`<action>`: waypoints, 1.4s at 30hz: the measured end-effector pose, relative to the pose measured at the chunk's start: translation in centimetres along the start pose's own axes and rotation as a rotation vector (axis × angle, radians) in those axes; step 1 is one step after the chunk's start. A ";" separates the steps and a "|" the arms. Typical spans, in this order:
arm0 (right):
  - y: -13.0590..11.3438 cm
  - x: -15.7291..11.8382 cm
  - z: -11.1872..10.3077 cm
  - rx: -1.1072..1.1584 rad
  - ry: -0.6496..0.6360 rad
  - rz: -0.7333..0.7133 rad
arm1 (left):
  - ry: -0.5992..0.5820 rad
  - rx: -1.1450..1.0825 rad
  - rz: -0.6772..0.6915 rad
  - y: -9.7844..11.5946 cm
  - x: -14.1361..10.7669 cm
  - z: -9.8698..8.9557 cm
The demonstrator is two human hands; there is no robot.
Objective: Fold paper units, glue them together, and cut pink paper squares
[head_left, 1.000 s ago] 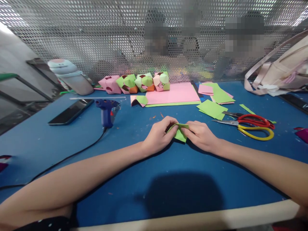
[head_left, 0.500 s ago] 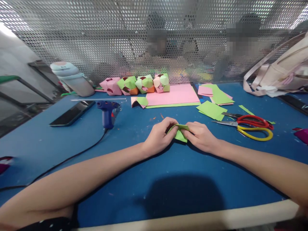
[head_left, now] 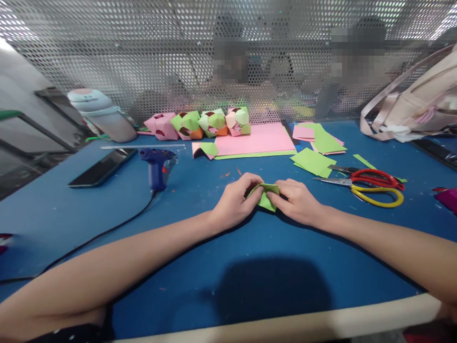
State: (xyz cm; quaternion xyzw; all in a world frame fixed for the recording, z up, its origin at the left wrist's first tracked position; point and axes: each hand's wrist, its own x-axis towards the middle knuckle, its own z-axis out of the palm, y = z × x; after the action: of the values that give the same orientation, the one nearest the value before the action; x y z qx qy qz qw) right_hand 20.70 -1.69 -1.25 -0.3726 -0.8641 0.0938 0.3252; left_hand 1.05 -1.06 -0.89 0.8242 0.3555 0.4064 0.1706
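A small piece of folded green paper (head_left: 267, 202) is between my two hands, just above the blue table. My left hand (head_left: 238, 200) pinches its left side, thumb in front and fingers behind. On the other side my right hand (head_left: 298, 200) grips the paper the same way, its thumb pressed toward the middle. The upper edge of the paper stands up between the thumbs; its back is hidden by my fingers. Beyond my hands lies a folded pink and green paper piece (head_left: 205, 150).
Scissors with red and yellow handles (head_left: 378, 188) lie right, beside green paper squares (head_left: 314, 162). A blue glue gun (head_left: 157, 166), its cord and a phone (head_left: 103, 167) are left. Behind are folded paper balls (head_left: 186, 125), pink sheets (head_left: 264, 139), a bottle (head_left: 103, 114) and a perforated metal screen (head_left: 171, 57).
Both thumbs have shifted slightly on the green paper, and its front flap sits a little differently. The whole view has moved slightly; the other things lie as before.
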 end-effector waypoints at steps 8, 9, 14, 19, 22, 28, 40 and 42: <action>0.1 -0.1 0.2 0.004 0.027 -0.010 | -0.019 0.010 0.009 0.2 0.1 -0.1; 0.2 -0.1 0.3 0.009 0.026 -0.011 | -0.026 0.014 0.013 0.3 0.1 -0.1; 0.0 0.0 0.2 0.012 0.015 0.004 | -0.034 0.039 0.049 0.4 0.1 -0.2; -0.1 0.0 0.0 0.003 0.020 0.003 | -0.008 0.029 0.046 0.4 0.1 -0.1; 0.0 0.0 -0.1 -0.001 0.036 -0.004 | -0.022 0.028 0.032 0.3 0.0 -0.1; -0.1 -0.1 -0.2 0.040 0.044 -0.002 | -0.027 -0.002 0.008 0.2 0.0 0.0; 0.1 -0.1 -0.2 -0.008 0.011 -0.024 | -0.030 0.010 0.009 0.4 0.1 -0.1; 0.0 -0.1 -0.3 -0.003 0.015 -0.022 | -0.037 0.036 0.016 0.5 0.1 -0.1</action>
State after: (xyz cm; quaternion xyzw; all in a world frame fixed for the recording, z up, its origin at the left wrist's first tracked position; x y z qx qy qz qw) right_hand 20.93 -1.75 -1.11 -0.3645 -0.8657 0.0859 0.3322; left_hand 1.23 -1.33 -0.42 0.8375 0.3527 0.3860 0.1591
